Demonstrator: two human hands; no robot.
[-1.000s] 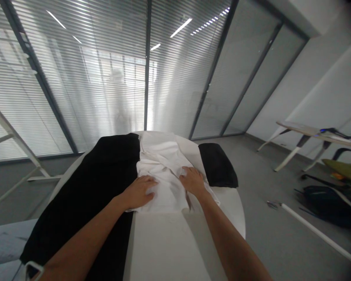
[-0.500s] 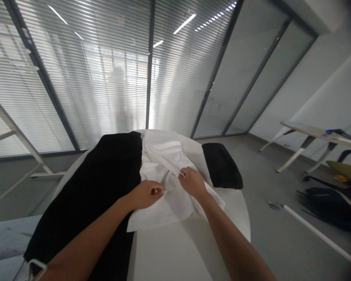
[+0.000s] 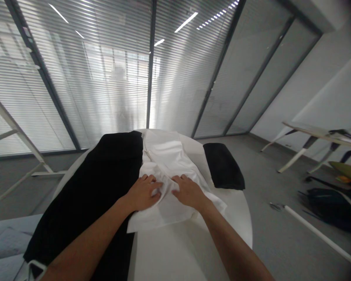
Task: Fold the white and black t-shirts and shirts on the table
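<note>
A white garment (image 3: 178, 160), wrinkled in the middle, lies on the white rounded table (image 3: 169, 253). It looks like a shirt, though its kind is not certain. My left hand (image 3: 143, 192) rests on its left part, thumb and fingers apart and fingertips bent against the cloth. On the right part lies my right hand (image 3: 190, 191), its fingers stretched toward the left hand with a gap to the thumb. Between both hands the cloth is bunched in small folds. Black fabric (image 3: 96, 187) spreads along the left side, partly under my left forearm.
A folded black cloth (image 3: 224, 166) lies at the table's right edge. A white frame (image 3: 26, 140) stands left. On the right are a wooden-topped desk (image 3: 312, 130), a white pole (image 3: 318, 232) and a dark bag (image 3: 336, 207) on the floor. Blinded glass panels (image 3: 175, 86) stand behind.
My right hand has let go of the raised strip of white cloth and moved slightly down onto the garment. My left hand's fingers have spread. The strip now lies lower.
</note>
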